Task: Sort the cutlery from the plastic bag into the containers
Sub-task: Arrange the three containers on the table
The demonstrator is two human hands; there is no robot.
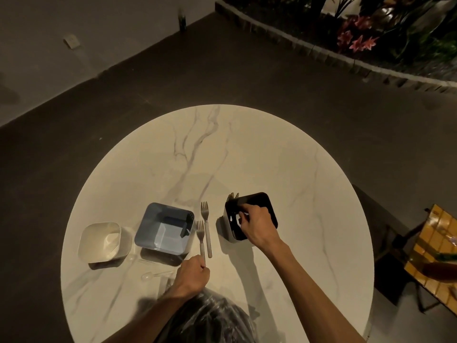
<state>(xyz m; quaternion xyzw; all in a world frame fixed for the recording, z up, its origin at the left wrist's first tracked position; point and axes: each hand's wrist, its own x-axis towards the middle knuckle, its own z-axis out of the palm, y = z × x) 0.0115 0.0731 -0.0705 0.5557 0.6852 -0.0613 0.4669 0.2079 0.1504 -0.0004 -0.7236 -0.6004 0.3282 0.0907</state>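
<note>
My left hand (193, 273) grips the handle end of a metal fork (200, 237) that lies on the round marble table (247, 149). A second metal fork (206, 226) lies beside it, untouched. My right hand (257, 225) reaches into the black container (262, 201), its fingers curled on dark cutlery inside; several pale tips stick out at its far corner. A blue-grey container (153, 219) holds a dark piece, and a white container (99, 241) stands left of it. The crumpled plastic bag (210, 320) lies at the table's near edge. Clear plastic spoons (154, 275) lie near the bag.
A chair with a yellow tiled seat (432, 248) stands at the right, off the table. A planter with pink flowers (358, 35) borders the floor at the back right. The table's far half is bare marble.
</note>
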